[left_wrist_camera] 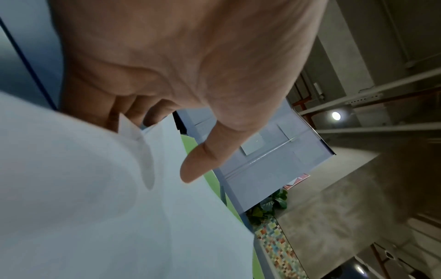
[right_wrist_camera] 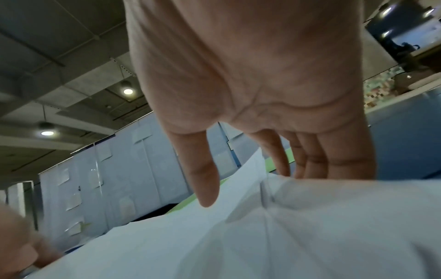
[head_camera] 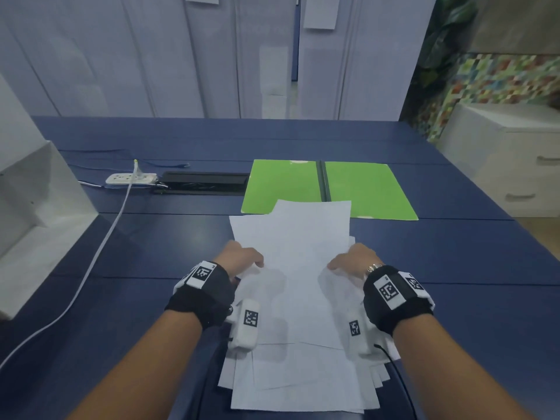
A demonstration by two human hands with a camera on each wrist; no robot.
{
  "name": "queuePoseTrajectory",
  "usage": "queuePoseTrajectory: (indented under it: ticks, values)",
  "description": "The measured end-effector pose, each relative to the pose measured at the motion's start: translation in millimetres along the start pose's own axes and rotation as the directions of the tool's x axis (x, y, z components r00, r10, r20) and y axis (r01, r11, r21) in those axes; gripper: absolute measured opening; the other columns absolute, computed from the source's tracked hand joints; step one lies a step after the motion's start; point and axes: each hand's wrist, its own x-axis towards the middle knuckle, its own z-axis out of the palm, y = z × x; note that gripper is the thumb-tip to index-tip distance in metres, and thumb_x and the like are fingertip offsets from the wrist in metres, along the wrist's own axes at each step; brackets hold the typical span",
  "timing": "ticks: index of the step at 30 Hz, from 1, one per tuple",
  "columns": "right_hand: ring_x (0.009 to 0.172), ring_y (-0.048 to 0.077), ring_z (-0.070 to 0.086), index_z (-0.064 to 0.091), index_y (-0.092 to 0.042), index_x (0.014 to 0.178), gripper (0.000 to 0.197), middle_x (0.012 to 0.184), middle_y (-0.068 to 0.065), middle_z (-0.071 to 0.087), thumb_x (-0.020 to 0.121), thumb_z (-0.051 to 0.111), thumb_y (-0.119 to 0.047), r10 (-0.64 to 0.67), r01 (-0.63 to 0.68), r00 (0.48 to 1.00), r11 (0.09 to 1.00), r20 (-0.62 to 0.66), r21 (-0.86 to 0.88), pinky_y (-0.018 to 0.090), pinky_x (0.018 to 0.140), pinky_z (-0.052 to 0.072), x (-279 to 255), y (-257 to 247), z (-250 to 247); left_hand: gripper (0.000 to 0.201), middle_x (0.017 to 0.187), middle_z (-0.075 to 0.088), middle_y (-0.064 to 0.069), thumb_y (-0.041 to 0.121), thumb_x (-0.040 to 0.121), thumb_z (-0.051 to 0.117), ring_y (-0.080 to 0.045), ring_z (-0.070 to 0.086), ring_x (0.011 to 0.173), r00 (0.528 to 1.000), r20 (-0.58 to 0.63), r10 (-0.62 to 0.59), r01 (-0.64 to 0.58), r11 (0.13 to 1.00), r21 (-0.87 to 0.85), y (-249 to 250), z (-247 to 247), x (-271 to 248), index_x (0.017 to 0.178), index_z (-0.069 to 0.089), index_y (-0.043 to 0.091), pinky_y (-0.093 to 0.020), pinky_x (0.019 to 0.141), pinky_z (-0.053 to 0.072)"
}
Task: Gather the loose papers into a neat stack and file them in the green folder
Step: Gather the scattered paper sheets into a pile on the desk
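2 hands hold a loose pile of white papers from either side on the blue tabletop. The left hand takes the pile's left edge: in the left wrist view its fingers curl under the sheets and the thumb lies on top. The right hand takes the right edge the same way, fingers tucked behind the lifted paper, thumb over it. The sheets are fanned and uneven, corners sticking out at the near end, and the far end of the pile overlaps the near edge of the folder.

The green folder lies open and flat on the tabletop beyond the papers, its dark spine running down the middle. Left of it sits a black cable tray set in the tabletop, then a white power strip with a white cable trailing toward the near left edge. A white drawer unit stands to the right.
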Motion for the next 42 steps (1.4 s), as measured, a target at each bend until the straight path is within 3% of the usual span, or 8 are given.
queuePoseTrajectory:
  ticks: [5,11,20,25,30,35,38,42]
  values:
    - [0.066,0.020,0.046,0.050,0.003,0.128,0.051,0.080,0.006,0.047,0.084,0.070,-0.012,0.017,-0.024,0.999,0.988,0.044,0.152,0.028,0.055,0.037,-6,0,-8,0.070,0.096,0.057,-0.013,0.020,0.044,0.075,-0.029,0.056,0.073,1.000,-0.010,-0.017,0.017,1.000,0.009,-4,-2,7,0.108,0.055,0.002,-0.029,0.064,0.047]
    - [0.098,0.029,0.057,0.057,0.002,0.122,0.052,0.099,0.009,0.062,0.076,0.075,-0.015,0.003,-0.004,0.999,1.000,0.033,0.027,0.030,0.075,0.048,-8,-9,-3,0.028,0.089,0.058,-0.010,-0.001,0.070,0.068,-0.022,0.051,0.071,0.999,-0.013,0.046,-0.045,0.997,0.065,-3,5,1,0.093,0.054,0.003,-0.026,0.060,0.039]
    - [0.114,0.036,0.051,0.030,0.004,0.145,0.076,0.139,0.020,0.048,0.081,0.071,-0.001,0.033,-0.041,0.999,0.971,0.035,0.234,0.034,0.083,0.043,-2,-15,3,0.087,0.131,0.049,-0.019,0.004,0.062,0.069,-0.040,0.052,0.117,0.999,-0.028,-0.019,0.018,0.999,-0.036,2,9,10,0.140,0.030,-0.002,-0.044,0.101,0.046]
    - [0.094,0.033,0.052,0.054,0.004,0.127,0.053,0.117,0.016,0.056,0.079,0.072,-0.007,0.054,-0.064,0.996,0.985,0.065,0.158,0.030,0.073,0.042,-2,-13,-4,0.039,0.081,0.047,-0.009,-0.001,0.064,0.067,-0.024,0.041,0.061,0.999,-0.023,-0.039,0.037,0.996,-0.075,1,9,8,0.099,0.052,-0.003,-0.027,0.054,0.031]
    - [0.072,0.025,0.056,0.064,0.005,0.105,0.036,0.087,0.011,0.059,0.072,0.074,-0.004,0.024,-0.038,0.997,0.983,0.077,0.180,0.027,0.061,0.043,-2,-5,-6,0.067,0.117,0.047,-0.017,-0.011,0.071,0.064,-0.040,0.051,0.117,0.993,-0.118,-0.015,0.010,0.999,-0.045,-6,9,17,0.130,0.034,-0.001,-0.047,0.099,0.045]
    - [0.074,0.029,0.058,0.065,0.001,0.097,0.035,0.088,0.013,0.065,0.062,0.069,0.003,-0.084,0.063,0.995,0.947,0.052,0.316,0.032,0.069,0.053,3,-6,1,0.052,0.097,0.060,-0.019,-0.007,0.057,0.069,-0.033,0.059,0.083,0.997,-0.050,-0.056,0.052,0.996,-0.072,-15,5,26,0.107,0.055,-0.007,-0.033,0.073,0.044]
    - [0.038,0.015,0.044,0.060,-0.002,0.104,0.033,0.065,0.008,0.053,0.073,0.072,-0.005,-0.044,0.010,0.992,0.962,0.121,0.273,0.017,0.037,0.033,-4,-7,-3,0.040,0.092,0.058,-0.013,-0.014,0.066,0.063,-0.026,0.051,0.071,1.000,0.015,-0.023,0.024,0.997,-0.072,-11,4,18,0.101,0.055,0.002,-0.027,0.057,0.039]
    - [0.016,0.005,0.035,0.058,-0.001,0.084,0.011,0.027,-0.007,0.041,0.081,0.067,0.004,-0.015,-0.038,0.987,0.946,0.162,0.323,0.012,0.025,0.025,-13,1,-3,0.054,0.102,0.062,-0.013,-0.015,0.067,0.061,-0.027,0.052,0.080,0.999,0.051,0.020,-0.019,1.000,-0.016,-6,3,15,0.118,0.051,0.002,-0.034,0.073,0.050]
